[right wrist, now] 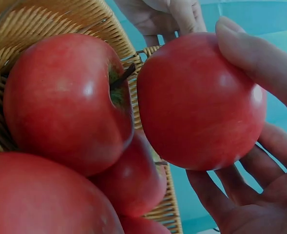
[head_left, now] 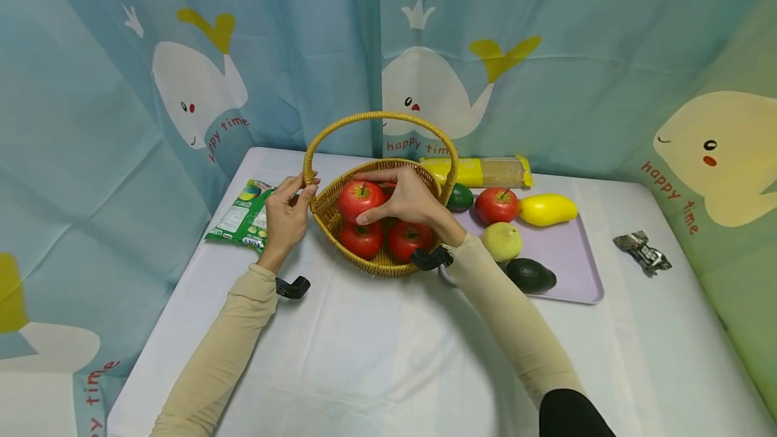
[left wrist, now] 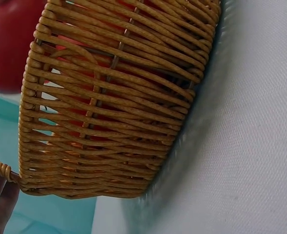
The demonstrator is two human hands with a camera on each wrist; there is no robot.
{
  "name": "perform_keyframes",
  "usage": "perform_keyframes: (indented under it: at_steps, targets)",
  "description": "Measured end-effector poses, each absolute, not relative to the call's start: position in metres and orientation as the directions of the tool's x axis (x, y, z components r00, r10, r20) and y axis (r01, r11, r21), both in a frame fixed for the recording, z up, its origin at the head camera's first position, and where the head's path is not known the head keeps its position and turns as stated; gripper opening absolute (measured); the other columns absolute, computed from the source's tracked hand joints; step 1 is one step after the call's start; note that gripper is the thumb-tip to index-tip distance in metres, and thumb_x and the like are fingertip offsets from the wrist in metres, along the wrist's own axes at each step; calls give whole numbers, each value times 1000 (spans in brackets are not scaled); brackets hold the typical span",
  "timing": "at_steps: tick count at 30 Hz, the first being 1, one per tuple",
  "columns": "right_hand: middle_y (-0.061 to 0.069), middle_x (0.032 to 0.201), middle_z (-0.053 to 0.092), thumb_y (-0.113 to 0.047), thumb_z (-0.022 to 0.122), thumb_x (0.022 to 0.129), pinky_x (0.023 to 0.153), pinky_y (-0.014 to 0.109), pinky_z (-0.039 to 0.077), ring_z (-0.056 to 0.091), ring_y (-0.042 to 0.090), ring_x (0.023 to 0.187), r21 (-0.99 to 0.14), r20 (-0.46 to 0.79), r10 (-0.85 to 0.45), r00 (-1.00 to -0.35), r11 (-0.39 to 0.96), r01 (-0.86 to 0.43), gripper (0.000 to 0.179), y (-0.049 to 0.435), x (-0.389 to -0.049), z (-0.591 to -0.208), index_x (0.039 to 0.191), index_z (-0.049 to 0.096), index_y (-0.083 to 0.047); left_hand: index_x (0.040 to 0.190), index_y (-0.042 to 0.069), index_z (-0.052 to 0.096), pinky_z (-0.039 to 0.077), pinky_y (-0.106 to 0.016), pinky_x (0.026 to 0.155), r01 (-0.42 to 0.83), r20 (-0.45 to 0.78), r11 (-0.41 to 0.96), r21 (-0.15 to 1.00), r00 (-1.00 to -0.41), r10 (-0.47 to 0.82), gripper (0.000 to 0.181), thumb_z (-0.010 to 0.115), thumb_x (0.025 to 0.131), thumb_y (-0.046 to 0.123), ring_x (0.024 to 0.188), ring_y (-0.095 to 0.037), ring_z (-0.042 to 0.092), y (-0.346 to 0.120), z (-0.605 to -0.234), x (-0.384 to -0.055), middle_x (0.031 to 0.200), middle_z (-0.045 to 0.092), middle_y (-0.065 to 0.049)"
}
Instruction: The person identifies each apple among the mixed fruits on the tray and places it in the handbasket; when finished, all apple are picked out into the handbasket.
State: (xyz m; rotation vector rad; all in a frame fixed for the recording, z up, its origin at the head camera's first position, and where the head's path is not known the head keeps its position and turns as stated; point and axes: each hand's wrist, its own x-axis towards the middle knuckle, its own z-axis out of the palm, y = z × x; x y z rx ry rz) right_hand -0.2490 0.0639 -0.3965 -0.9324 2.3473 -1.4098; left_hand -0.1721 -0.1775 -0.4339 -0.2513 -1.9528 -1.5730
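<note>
A wicker basket (head_left: pixel 388 267) with a tall arched handle (head_left: pixel 381 115) stands on the table, several red apples (head_left: pixel 410 241) inside. My left hand (head_left: pixel 286 214) grips the foot of the handle at the basket's left end, thumb and fingers around it. Over the left part of the basket, my right hand (head_left: pixel 408 195) holds a red apple (head_left: pixel 357 199) between thumb and fingers. In the right wrist view that apple (right wrist: pixel 201 102) is beside another apple (right wrist: pixel 70 102). The left wrist view has the woven wall (left wrist: pixel 109 117) close up.
Right of the basket a lilac tray (head_left: pixel 567 261) bears an apple (head_left: pixel 496 206), a yellow mango (head_left: pixel 548 210), a pale green fruit (head_left: pixel 502 242) and a dark avocado (head_left: pixel 530 276). Behind lies a yellow noodle pack (head_left: pixel 485 172). A green snack bag (head_left: pixel 237 221) is left, a black wrapper (head_left: pixel 642 253) far right.
</note>
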Motion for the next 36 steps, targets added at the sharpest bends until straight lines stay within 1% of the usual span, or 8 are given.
perform_keyframes:
  at_steps: [4, 7, 9, 13, 14, 16, 23, 36]
  targets:
    - [1, 132, 75, -32, 101, 72, 99, 40, 61, 67, 20, 116, -855, 85, -634, -769, 350, -383, 73, 58, -252, -399, 138, 73, -20, 129, -15, 68, 54, -9, 87, 501, 568, 293, 814, -792, -223, 29, 64, 102, -7, 106, -22, 70, -176, -433, -171, 115, 70, -35]
    - [0, 133, 74, -33, 101, 72, 100, 40, 59, 66, 18, 117, -857, 74, -623, -779, 361, -369, 72, 54, -254, -401, 138, 74, -22, 127, -17, 69, 55, -10, 88, 508, 579, 305, 805, -784, -224, 28, 65, 101, -8, 105, -35, 69, -175, -432, -171, 116, 70, -36]
    - [-1, 133, 74, -32, 101, 71, 101, 39, 59, 66, 17, 118, -862, 69, -616, -785, 360, -358, 71, 52, -255, -401, 137, 74, -24, 125, -17, 69, 55, -10, 87, 508, 584, 317, 801, -779, -228, 27, 65, 100, -9, 103, -32, 69, -175, -432, -170, 116, 69, -35]
    - [-2, 135, 74, -33, 101, 71, 103, 38, 57, 65, 16, 119, -868, 58, -606, -793, 361, -340, 71, 49, -257, -400, 136, 74, -24, 124, -17, 70, 54, -10, 87, 501, 586, 335, 798, -776, -233, 26, 66, 99, -9, 102, -9, 66, -175, -431, -170, 115, 68, -34]
    - [-2, 135, 74, -33, 101, 71, 104, 38, 57, 64, 17, 120, -870, 55, -604, -795, 362, -335, 71, 48, -257, -400, 137, 74, -24, 124, -17, 70, 54, -10, 87, 502, 585, 334, 798, -777, -232, 26, 66, 100, -8, 102, -6, 64, -175, -431, -170, 115, 67, -34]
    - [-1, 136, 73, -33, 101, 72, 104, 39, 57, 63, 17, 121, -872, 49, -602, -797, 364, -328, 72, 46, -258, -400, 138, 74, -23, 125, -17, 70, 54, -11, 88, 503, 586, 333, 797, -778, -228, 27, 66, 100, -8, 102, -5, 64, -175, -431, -170, 115, 66, -34]
    - [0, 138, 72, -33, 99, 73, 103, 39, 58, 64, 18, 122, -871, 27, -612, -791, 374, -318, 73, 38, -261, -400, 140, 72, -21, 125, -16, 70, 53, -9, 87, 507, 592, 340, 792, -773, -227, 27, 66, 102, -4, 100, -16, 64, -176, -432, -169, 114, 64, -35]
    - [0, 141, 70, -33, 99, 75, 105, 42, 57, 63, 20, 125, -860, 14, -629, -777, 389, -330, 76, 25, -261, -404, 143, 69, -19, 125, -15, 71, 49, -9, 84, 490, 588, 366, 791, -775, -233, 26, 66, 101, -5, 100, -8, 58, -176, -432, -170, 111, 63, -34]
